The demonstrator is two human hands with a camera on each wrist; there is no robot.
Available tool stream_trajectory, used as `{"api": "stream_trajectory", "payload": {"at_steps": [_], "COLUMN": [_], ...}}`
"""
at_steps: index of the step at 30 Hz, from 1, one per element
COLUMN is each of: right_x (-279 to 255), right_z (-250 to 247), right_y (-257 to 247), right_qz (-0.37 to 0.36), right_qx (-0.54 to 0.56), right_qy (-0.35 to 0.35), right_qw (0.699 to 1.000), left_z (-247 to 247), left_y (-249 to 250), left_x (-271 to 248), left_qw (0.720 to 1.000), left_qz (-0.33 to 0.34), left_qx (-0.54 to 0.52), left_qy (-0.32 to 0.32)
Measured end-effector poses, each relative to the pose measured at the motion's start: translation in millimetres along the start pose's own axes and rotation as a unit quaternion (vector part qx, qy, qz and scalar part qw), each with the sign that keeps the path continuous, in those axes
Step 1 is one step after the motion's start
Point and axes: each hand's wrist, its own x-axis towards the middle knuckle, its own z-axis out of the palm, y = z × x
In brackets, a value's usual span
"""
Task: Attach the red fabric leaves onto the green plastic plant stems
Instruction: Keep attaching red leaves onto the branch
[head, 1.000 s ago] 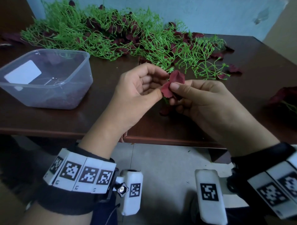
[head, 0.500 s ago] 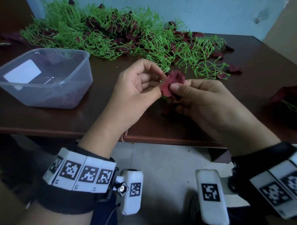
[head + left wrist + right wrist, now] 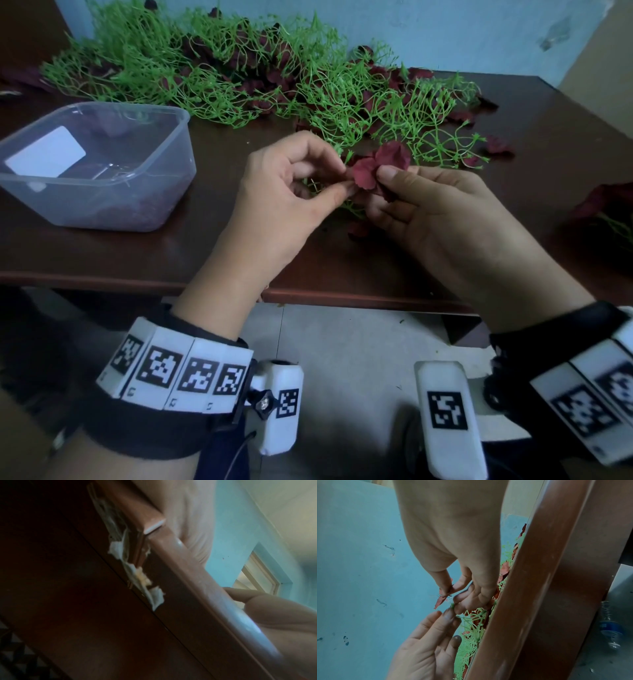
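Note:
Both hands meet above the middle of the brown table (image 3: pixel 565 137). My right hand (image 3: pixel 380 178) pinches a dark red fabric leaf (image 3: pixel 368 171) between thumb and fingers; a second red lobe (image 3: pixel 394 154) stands up behind it. At the leaf's left edge my left hand (image 3: pixel 344 178) pinches the tip of a green plastic stem (image 3: pixel 342 205) that runs under both hands. The right wrist view shows the red leaf (image 3: pixel 441 599) in my right fingers and the green stem (image 3: pixel 471 620) beside my left hand (image 3: pixel 428 642). The left wrist view is blurred and shows only the table edge (image 3: pixel 188 581).
A big heap of green stems (image 3: pixel 239 75) mixed with red leaves lies along the table's far side. A clear plastic tub (image 3: pixel 102 164) stands at the left. Loose red leaves (image 3: pixel 496 145) lie at the right, and a sprig with red leaves (image 3: pixel 609 205) sits at the right edge.
The leaf has opened out and turned flatter between the hands. My left thumb and forefinger have closed in at its left edge. Both hands stay in the same place.

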Motion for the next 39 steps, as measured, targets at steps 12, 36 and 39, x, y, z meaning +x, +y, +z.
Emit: {"api": "stream_trajectory", "payload": {"at_steps": [12, 36, 39], "right_x": [-3, 1, 0], "right_z": [-2, 1, -1], "right_y": [-1, -12, -12], "right_qz": [-0.065, 0.051, 0.061], "right_qx": [-0.076, 0.115, 0.077], "right_qy": [0.031, 0.038, 0.025], "right_qw": [0.995, 0.991, 0.995], "left_z": [9, 5, 4], "left_y": [6, 0, 0], "left_x": [-3, -2, -2], "left_qw": [0.998, 0.998, 0.997], "left_qz": [0.037, 0.033, 0.040], "left_qx": [0.031, -0.021, -0.026], "left_qy": [0.029, -0.045, -0.054]}}
